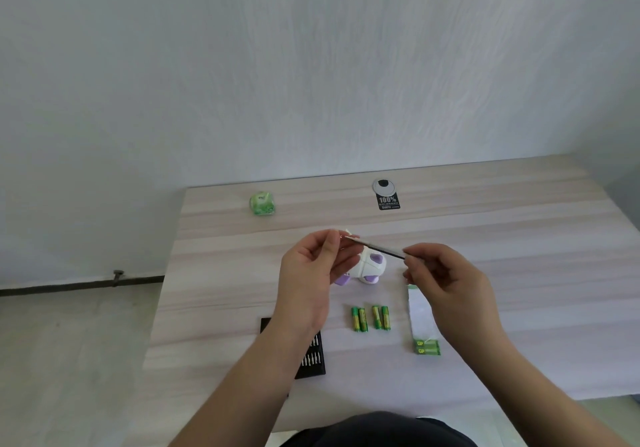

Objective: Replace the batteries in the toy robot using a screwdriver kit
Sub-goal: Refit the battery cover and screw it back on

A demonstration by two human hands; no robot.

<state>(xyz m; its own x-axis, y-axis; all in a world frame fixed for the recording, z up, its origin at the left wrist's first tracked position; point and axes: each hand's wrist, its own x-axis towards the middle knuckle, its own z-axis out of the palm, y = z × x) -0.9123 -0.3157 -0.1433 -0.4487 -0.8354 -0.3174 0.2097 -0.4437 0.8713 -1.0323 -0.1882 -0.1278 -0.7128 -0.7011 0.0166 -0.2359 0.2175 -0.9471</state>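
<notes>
Both hands pinch a slim grey metal screwdriver (377, 249) above the pale wood-grain table (519, 238): left hand (311, 273) at its pale far tip, right hand (446, 280) at the darker near end. Its long axis runs left to right, dipping rightward. Beneath lies the white-and-purple plastic toy robot (369, 268), near four green-yellow batteries (370, 318) and a black bit tray (311, 360) by the left edge.

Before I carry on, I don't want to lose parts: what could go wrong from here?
1. The screwdriver is only pinched at its ends by the left hand and right hand; a slip could drop it onto the toy robot.
2. The four loose batteries lie unrestrained on the table and might roll if a forearm nudges them.
</notes>
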